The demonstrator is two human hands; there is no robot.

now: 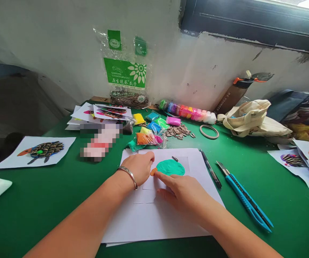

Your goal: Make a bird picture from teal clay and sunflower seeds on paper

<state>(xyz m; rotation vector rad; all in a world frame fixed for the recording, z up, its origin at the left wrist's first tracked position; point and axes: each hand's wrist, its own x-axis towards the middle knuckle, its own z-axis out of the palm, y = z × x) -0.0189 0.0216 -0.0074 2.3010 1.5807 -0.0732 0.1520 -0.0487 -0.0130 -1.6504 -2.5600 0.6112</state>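
Observation:
A flat oval of teal modelling clay (170, 167) lies on a small sheet over white paper (159, 224). At its left edge sits a small piece of orange clay (153, 172). My right hand (183, 190) has its index fingertip on the orange clay, with the thumb apart below. Beside the orange piece, my left hand (140, 166) rests on the paper, a bracelet on its wrist. Its fingers are curled, and whatever may be inside them is hidden. One sunflower seed (174, 158) lies at the oval's upper edge.
Right of the paper lie a pen (210, 170) and a blue craft knife (244, 197). Behind are clay packets (145, 138), loose sunflower seeds (180, 132) and a tape roll (209, 132). A finished seed turtle picture (40, 152) lies left; a cloth bag (248, 118) stands back right.

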